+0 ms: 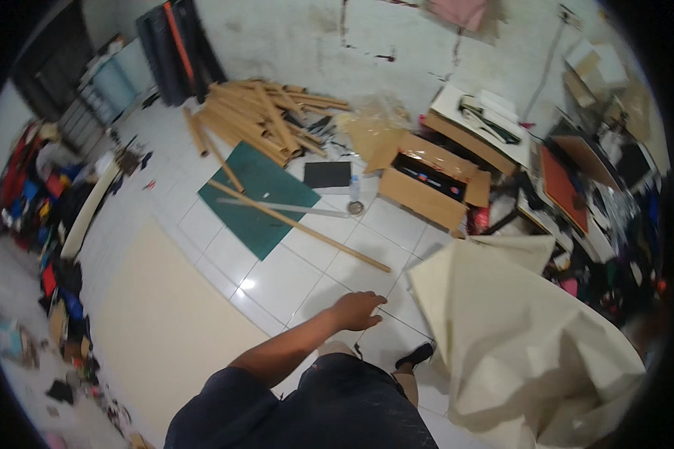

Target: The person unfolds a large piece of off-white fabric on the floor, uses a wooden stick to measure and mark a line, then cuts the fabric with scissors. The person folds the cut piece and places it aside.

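Observation:
My left hand (358,310) reaches out in front of my body with its fingers apart and nothing in them. It hangs above the white tiled floor, a little left of a large cream sheet (509,329). That sheet is creased and folded, hanging in loose drapes along my right side. My right hand does not show, and whether it is behind the cream sheet I cannot tell. A second cream sheet (165,307) lies flat on the floor to my left. Ahead, a long thin cardboard tube (299,226) and a metal ruler (284,207) lie across a green cutting mat (240,217).
Many brown cardboard tubes (254,120) are heaped by the far wall beside dark rolls (172,56). An open cardboard box (427,194) stands ahead right, near a clear bottle (354,187) and a black flat panel (327,174). Mixed clutter lines both sides.

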The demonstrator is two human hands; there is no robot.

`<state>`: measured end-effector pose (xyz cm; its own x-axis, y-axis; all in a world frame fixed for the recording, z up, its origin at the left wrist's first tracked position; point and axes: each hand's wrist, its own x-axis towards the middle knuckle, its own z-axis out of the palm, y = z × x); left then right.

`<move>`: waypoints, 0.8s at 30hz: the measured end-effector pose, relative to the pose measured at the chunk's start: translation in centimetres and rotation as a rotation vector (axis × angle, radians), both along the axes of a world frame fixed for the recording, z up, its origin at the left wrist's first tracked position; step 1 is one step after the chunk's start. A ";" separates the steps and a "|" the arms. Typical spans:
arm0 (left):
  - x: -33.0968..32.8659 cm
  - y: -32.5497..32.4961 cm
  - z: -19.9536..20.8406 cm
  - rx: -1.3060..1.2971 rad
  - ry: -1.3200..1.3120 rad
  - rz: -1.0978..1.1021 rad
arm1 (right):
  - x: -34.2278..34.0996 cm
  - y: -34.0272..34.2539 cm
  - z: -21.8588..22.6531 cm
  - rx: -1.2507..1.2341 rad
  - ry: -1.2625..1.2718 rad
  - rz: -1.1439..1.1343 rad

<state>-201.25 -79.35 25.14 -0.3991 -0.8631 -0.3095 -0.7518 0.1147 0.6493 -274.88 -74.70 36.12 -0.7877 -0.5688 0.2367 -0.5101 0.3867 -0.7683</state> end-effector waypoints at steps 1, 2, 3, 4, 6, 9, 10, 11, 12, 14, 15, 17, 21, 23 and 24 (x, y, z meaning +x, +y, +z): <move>-0.7 0.0 -1.2 0.032 -0.015 0.049 | -1.7 -1.8 -0.4 0.028 0.013 -0.004; -1.8 0.3 -3.1 0.060 -0.024 0.095 | -3.0 -4.0 -0.7 0.057 0.026 0.003; -3.1 0.6 -5.4 0.084 -0.030 0.143 | -4.8 -6.2 -0.8 0.073 0.037 0.016; -4.2 0.7 -7.7 0.144 -0.020 0.160 | -6.7 -8.0 -1.3 0.096 0.047 0.019; -5.9 2.5 -12.5 0.220 -0.049 0.319 | -10.5 -11.7 -2.5 0.139 0.054 0.033; -6.5 8.7 -19.6 0.476 0.014 0.701 | -15.1 -17.1 -4.7 0.202 0.041 0.072; -7.3 10.0 -20.2 0.491 -0.022 0.754 | -17.2 -17.7 -5.0 0.209 0.050 0.067; -7.7 11.3 -20.5 0.497 -0.066 0.799 | -19.6 -18.1 -5.3 0.210 0.050 0.056; -7.4 14.7 -22.1 0.383 -0.122 0.925 | -21.6 -19.3 -6.3 0.203 0.026 0.068; -9.7 15.3 -21.4 0.516 -0.128 0.895 | -27.4 -19.2 -5.7 0.185 0.055 0.053; -6.8 19.9 -22.9 0.309 -0.438 0.126 | -27.8 -21.7 -8.6 0.176 0.014 0.115; -7.8 23.4 -23.0 0.440 -0.454 0.370 | -28.8 -23.2 -11.4 0.189 -0.006 0.145; -12.2 20.5 -18.2 1.003 0.020 1.124 | -26.4 -28.0 -17.0 0.282 -0.092 0.096; -11.7 13.3 -15.9 0.894 -0.149 0.847 | -26.7 -27.1 -20.9 0.311 -0.219 0.000; -12.3 10.3 -14.3 0.824 -0.221 0.744 | -26.8 -26.4 -22.8 0.324 -0.294 -0.044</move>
